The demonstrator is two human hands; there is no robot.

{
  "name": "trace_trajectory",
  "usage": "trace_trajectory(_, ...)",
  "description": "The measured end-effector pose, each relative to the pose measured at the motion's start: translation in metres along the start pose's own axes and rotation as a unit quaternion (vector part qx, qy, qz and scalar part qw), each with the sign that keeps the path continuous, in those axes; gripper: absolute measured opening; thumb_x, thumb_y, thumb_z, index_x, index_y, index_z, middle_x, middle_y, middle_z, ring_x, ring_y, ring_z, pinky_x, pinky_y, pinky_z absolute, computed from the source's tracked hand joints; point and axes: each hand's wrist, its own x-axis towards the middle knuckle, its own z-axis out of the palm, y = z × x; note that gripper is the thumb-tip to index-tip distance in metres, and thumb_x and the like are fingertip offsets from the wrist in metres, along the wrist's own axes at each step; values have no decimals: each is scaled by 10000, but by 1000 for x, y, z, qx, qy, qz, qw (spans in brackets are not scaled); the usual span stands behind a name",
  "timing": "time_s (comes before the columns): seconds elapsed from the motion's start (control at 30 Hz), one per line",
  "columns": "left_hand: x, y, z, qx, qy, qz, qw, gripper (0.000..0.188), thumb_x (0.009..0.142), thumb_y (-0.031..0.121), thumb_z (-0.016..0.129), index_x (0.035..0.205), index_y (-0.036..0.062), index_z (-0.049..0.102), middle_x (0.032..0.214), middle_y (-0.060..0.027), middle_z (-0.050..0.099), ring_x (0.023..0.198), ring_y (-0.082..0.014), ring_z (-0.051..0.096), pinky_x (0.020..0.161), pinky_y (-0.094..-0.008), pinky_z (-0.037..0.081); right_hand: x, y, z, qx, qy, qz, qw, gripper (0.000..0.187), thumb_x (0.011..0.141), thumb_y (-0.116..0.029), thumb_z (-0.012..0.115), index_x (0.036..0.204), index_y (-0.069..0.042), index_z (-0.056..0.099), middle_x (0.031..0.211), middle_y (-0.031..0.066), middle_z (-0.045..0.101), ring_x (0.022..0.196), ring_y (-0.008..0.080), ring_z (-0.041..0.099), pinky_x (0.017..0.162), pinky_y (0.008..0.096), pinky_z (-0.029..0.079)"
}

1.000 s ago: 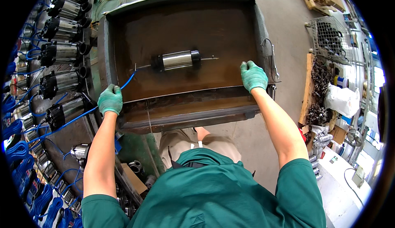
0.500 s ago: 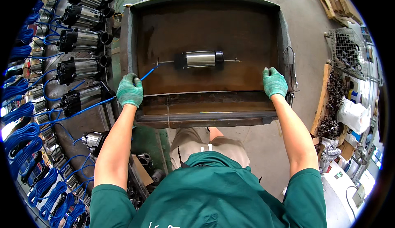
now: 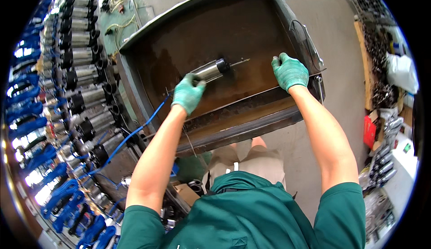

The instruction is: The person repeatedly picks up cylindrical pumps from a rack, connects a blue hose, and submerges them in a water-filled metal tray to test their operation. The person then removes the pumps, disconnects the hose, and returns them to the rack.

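A silver cylinder with black ends, like a small submersible motor [image 3: 209,71], lies tilted in the middle of a wide metal tank [image 3: 148,114] with brownish water. My left hand [image 3: 188,94], in a green glove, is over the motor's left end and hides it. Its thumb and fingers are apart, and whether they touch the motor I cannot tell. A blue cable [image 3: 152,117] runs from that end over the tank's left wall. My gloved right hand [image 3: 292,73] hovers inside the right wall, thumb and fingertips apart, with nothing visible in it. A thin rod [image 3: 240,62] sticks out of the motor's right end.
Rows of similar motors [image 3: 83,76] with coiled blue cables [image 3: 63,197] stand close on the left. On the right are a long wooden board [image 3: 364,65], dark metal parts, a white bag [image 3: 402,72] and a red box [image 3: 370,130]. A thin bar [image 3: 244,101] crosses the tank's near side.
My left hand has left the tank's left edge and moved right to the motor. My right hand has come off the right edge, inward. The view has turned, so the tank appears tilted.
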Motion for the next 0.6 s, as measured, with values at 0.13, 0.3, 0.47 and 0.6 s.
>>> trace_trajectory(0.13, 51, 34, 43, -102, -112, -204, 967, 373, 971, 340, 721, 1134, 8, 676, 827, -43, 665, 611, -140, 577, 529, -321, 464, -1, 4, 1, 36, 13, -12, 999, 411, 1061, -468, 451, 1129, -138, 687, 1027, 173, 764, 989, 394, 729, 857, 529, 577)
trace_trajectory(0.3, 83, 58, 65, -123, -144, -321, 928, 393, 976, 436, 708, 1008, 44, 702, 723, -39, 629, 550, -167, 582, 469, -355, 451, 3, 14, 10, 92, 48, -18, 994, 361, 1054, -430, 481, 1072, -131, 682, 1012, 154, 757, 954, 387, 723, 824, 532, 575)
trace_trajectory(0.47, 110, 36, 77, -35, -180, -330, 926, 359, 992, 464, 692, 973, 108, 657, 727, -23, 625, 530, -140, 534, 451, -319, 385, 2, 17, 9, 116, 55, -36, 991, 344, 1052, -409, 479, 1048, -125, 674, 978, 129, 755, 926, 371, 726, 799, 518, 578)
trace_trajectory(0.6, 100, 39, 67, -57, -187, -300, 934, 411, 1030, 507, 600, 945, 116, 698, 748, -27, 679, 513, -149, 544, 444, -324, 386, 1, 20, 9, 117, 54, -39, 991, 334, 1042, -387, 501, 1080, -120, 698, 973, 112, 767, 929, 330, 743, 773, 504, 591)
